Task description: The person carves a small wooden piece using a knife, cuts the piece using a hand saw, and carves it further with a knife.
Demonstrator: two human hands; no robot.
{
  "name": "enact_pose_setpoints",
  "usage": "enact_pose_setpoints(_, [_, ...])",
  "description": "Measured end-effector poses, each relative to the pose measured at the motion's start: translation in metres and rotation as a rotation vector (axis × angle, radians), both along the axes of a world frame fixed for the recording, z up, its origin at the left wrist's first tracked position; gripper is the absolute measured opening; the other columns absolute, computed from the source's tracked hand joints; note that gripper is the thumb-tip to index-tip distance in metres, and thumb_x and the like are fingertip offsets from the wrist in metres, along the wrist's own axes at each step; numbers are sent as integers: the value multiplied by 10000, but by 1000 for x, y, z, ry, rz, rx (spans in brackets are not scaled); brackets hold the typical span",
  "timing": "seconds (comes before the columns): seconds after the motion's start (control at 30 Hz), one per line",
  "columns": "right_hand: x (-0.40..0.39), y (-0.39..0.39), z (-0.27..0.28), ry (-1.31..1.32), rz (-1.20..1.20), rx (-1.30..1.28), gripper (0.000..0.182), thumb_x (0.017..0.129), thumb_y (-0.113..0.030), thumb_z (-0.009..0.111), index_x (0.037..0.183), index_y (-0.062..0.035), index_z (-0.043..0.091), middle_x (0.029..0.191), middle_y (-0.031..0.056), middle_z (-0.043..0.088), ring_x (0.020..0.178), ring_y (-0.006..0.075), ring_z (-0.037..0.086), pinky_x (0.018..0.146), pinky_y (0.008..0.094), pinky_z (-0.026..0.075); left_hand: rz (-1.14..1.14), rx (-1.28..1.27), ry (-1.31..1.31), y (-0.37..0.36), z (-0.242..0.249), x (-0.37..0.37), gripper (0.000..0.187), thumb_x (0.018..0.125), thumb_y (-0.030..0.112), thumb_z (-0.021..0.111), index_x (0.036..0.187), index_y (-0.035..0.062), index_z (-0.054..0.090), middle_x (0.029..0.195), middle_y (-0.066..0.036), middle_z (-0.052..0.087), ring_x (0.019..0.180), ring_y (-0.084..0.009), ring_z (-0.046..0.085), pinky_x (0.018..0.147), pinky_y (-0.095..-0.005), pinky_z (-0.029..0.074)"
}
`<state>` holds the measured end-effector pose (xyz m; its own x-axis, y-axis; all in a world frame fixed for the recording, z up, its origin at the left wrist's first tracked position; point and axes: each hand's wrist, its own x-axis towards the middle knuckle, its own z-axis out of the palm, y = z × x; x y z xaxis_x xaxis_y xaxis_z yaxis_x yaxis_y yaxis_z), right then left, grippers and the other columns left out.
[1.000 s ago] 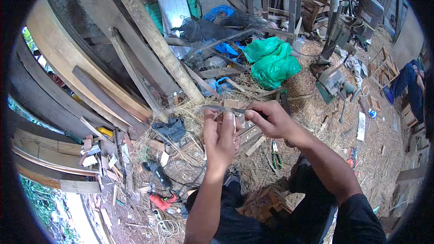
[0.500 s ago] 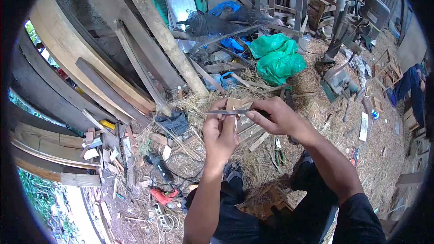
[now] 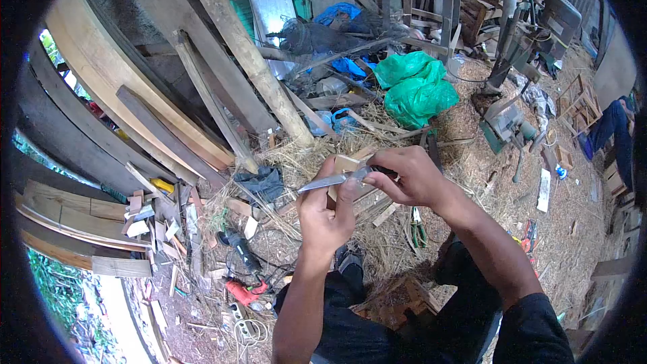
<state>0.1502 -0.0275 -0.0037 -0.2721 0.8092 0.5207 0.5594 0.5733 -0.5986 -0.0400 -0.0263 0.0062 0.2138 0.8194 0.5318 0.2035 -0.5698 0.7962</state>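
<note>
My left hand (image 3: 325, 219) is closed around a small pale piece of wood (image 3: 346, 163), whose top end sticks up between thumb and fingers. A knife (image 3: 322, 183) is gripped in my right hand (image 3: 410, 176), its dark handle mostly hidden by the fingers. The blade crosses in front of the wood and points left, its tip slightly lower, with the broad side showing. My left thumb is right at the blade near the handle. Both hands are raised in front of my legs, above the straw-strewn ground.
Long boards (image 3: 101, 47) and a pole (image 3: 253, 54) lean at the left. A green plastic bag (image 3: 419, 91) lies ahead. Near my feet are an angle grinder (image 3: 239, 251), a red power tool (image 3: 244, 291), a power strip (image 3: 242, 320) and pliers (image 3: 418, 229). A person's leg (image 3: 610, 131) shows at far right.
The knife has turned from nearly edge-on to showing its broad side, and its tip has dropped and moved slightly left. My left hand has tilted a little with the wood.
</note>
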Motion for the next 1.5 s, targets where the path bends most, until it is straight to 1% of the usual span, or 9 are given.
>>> enact_pose_setpoints(0.2, [2,2,-8,-38,-70,60,273,878,-315,657,816,-55,604,686,151,593,625,370,600,521,440,446,67,2,12,4,-12,5,316,923,110,607,1180,-70,577,748,-75,642,574,-64,539,477,-235,404])
enact_pose_setpoints(0.5, [-12,2,-21,141,-172,13,186,883,-206,659,891,-24,624,675,153,567,558,255,588,527,370,441,80,-181,-133,3,-9,23,335,940,145,600,1172,-95,568,819,-68,635,689,-46,549,490,-228,405])
enact_pose_setpoints(0.67, [7,1,-10,701,208,-567,383,1016,-363,465,793,-59,533,715,-47,462,687,68,437,595,264,370,-73,-782,-587,0,6,22,352,964,148,439,1256,-20,542,840,-5,565,544,-71,431,472,-214,362])
enact_pose_setpoints(0.77, [3,-1,4,769,46,-454,363,1019,-343,466,794,-62,514,735,-62,443,669,68,408,597,257,364,-63,-713,-423,16,-3,13,351,964,133,434,1264,-12,543,875,-20,571,555,-65,435,479,-211,362])
enact_pose_setpoints(0.9, [10,3,-10,241,-48,-196,323,1008,-269,481,819,-14,536,625,107,507,567,184,484,544,337,389,-54,-622,-407,15,-7,11,314,986,156,472,1250,8,555,856,-20,581,544,-62,471,462,-206,379])
enact_pose_setpoints(0.93, [5,1,-8,253,-39,-136,290,996,-236,489,834,-2,542,633,196,515,550,319,530,532,397,403,-35,-647,-421,14,-5,12,310,987,159,479,1242,1,555,857,-23,584,534,-63,477,446,-205,381])
enact_pose_setpoints(1.03, [0,-1,-10,155,-95,-158,284,993,-227,489,822,-5,536,639,202,529,574,393,536,537,424,411,-17,-680,-465,11,2,13,292,987,164,496,1209,-14,562,852,-32,594,504,-66,491,401,-203,388])
enact_pose_setpoints(1.07, [-1,2,-16,156,-89,-92,264,999,-201,491,828,-13,560,620,161,504,518,286,520,508,368,400,-38,-662,-481,11,-1,13,283,986,166,500,1191,-17,568,845,-34,596,495,-67,493,389,-203,389])
enact_pose_setpoints(1.5, [-17,-4,-18,66,-160,-112,238,986,-206,489,850,-16,535,681,215,568,597,416,563,533,463,430,5,-391,-204,2,-8,14,173,965,109,552,1037,-27,633,693,32,574,549,9,451,470,-176,341])
